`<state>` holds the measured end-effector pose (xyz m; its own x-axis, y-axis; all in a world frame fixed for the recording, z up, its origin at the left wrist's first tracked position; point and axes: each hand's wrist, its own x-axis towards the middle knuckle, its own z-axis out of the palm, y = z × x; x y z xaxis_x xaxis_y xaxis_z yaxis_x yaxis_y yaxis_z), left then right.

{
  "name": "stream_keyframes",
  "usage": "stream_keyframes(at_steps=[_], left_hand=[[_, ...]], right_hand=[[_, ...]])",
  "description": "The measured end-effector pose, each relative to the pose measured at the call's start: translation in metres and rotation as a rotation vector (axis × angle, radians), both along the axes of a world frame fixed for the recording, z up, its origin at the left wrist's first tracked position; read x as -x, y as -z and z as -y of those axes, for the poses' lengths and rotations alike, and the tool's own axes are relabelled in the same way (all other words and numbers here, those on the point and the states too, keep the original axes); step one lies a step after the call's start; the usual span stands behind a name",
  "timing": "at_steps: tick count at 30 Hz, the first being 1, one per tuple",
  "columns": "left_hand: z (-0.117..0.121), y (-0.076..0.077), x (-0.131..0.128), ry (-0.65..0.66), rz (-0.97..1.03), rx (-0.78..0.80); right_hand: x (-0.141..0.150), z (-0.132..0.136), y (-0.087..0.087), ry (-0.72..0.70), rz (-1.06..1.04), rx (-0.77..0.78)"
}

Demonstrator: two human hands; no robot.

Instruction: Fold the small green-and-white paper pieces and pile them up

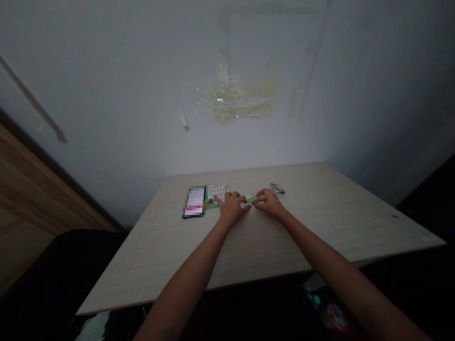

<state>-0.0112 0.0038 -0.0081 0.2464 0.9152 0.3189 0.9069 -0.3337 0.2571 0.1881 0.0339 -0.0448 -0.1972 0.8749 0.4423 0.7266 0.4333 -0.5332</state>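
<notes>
A small green-and-white printed paper [250, 197] lies on the table between my two hands. My left hand [232, 206] presses on its left part with the index finger and thumb, while the little finger stretches out over a printed sheet [217, 189]. With closed fingertips, my right hand [269, 202] grips the paper's right end. Part of the paper is hidden under the fingers. Left of the sheet lies a dark-edged device with a blurred, lit screen [195, 201], probably a phone or tablet. Just beyond my right hand is a small green-and-white folded piece [277, 188].
The pale wooden table [305, 232] meets a grey wall [142, 94] at its back edge. Peeling clear tape [234, 102] sticks to the wall. A dark shape [67, 260] stands left of the table. Colourful items [336, 316] show below the front edge at right.
</notes>
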Motion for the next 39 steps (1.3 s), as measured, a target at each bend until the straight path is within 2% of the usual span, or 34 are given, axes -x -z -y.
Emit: stream_keyframes(at_steps=[13,22,28,33,39], left_hand=[[0.0,-0.002,-0.0015,-0.023,-0.004,0.061],[-0.0019,0.003,0.0,0.0,0.018,0.03],[-0.0025,0.0062,0.003,0.042,0.023,0.007],[-0.002,0.0045,0.0046,0.067,0.036,0.039],[-0.0006,0.0001,0.005,0.07,0.031,0.075]], right_hand=[[0.0031,-0.0032,-0.0026,0.171,0.069,-0.01],[0.0049,-0.0043,-0.0038,0.238,0.076,-0.013],[0.0021,-0.0057,-0.0009,0.219,0.023,-0.043],[0.0008,-0.0041,-0.0037,0.134,0.001,-0.069],[0.0046,-0.001,-0.0072,0.186,0.088,-0.027]])
